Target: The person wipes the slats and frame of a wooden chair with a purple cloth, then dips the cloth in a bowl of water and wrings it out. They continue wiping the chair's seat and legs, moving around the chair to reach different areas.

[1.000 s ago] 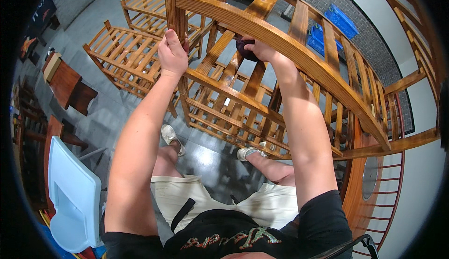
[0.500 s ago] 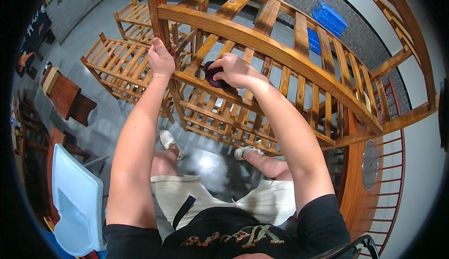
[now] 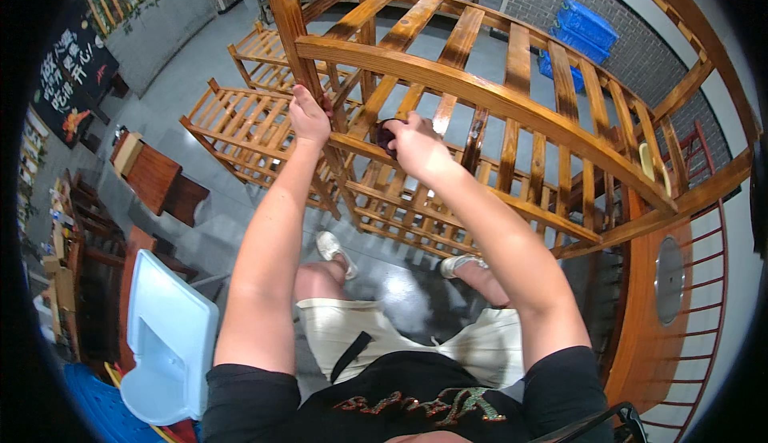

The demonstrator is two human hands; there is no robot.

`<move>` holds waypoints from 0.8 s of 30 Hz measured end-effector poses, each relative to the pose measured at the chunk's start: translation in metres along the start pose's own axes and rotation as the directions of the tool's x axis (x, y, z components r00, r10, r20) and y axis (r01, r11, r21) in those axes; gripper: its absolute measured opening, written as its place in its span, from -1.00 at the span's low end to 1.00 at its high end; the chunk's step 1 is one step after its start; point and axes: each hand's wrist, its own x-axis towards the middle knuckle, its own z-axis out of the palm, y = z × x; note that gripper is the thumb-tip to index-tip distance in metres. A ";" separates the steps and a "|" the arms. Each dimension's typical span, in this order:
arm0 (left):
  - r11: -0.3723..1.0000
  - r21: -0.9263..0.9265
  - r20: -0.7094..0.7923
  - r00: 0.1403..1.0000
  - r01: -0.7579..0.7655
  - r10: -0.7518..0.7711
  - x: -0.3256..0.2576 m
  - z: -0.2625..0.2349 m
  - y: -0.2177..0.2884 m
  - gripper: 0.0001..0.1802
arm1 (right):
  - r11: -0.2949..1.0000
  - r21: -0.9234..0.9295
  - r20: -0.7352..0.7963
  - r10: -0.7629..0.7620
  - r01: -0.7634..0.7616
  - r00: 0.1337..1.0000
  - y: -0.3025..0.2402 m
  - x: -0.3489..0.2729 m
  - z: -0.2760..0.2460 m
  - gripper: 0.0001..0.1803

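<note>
A wooden slatted rack [image 3: 480, 75] with several tiers and a glossy brown finish stands in front of me. My left hand [image 3: 310, 119] is closed around its near left corner post [image 3: 288, 23], with the fingertips mostly hidden behind the wood. To the right of that post, my right hand [image 3: 420, 148] holds a dark, bunched cloth [image 3: 387, 136]. The cloth presses on the front rail of a middle tier, just below the upper front rail [image 3: 448, 73]. My right fingers cover most of it.
Lower wooden racks [image 3: 240, 123] stand beyond my left hand. A light blue plastic seat or tray [image 3: 172, 323] is at lower left, near a brown wooden chair [image 3: 164, 175]. Blue crates [image 3: 584, 31] sit by the far brick wall. A wooden counter [image 3: 648, 355] runs along the right.
The whole view has shifted, so everything sits further right in the picture. My right hand and the cloth are slightly closer to the corner post. The left hand keeps its hold.
</note>
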 end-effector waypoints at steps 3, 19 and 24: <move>0.998 -0.047 0.022 0.999 0.038 -0.037 -0.004 0.002 0.002 -0.08 | 0.997 0.071 0.065 0.030 -0.034 0.997 0.007 0.000 -0.009 -0.49; 0.967 0.135 0.280 0.928 0.215 -0.246 -0.056 -0.040 -0.048 -0.56 | 0.850 0.422 -0.364 -0.160 0.315 0.918 -0.032 0.078 0.006 -0.47; 0.982 0.045 0.026 0.982 0.184 -0.185 -0.075 -0.012 -0.057 -0.64 | 0.824 0.248 -0.327 -0.424 0.510 0.845 -0.031 0.100 0.035 -0.49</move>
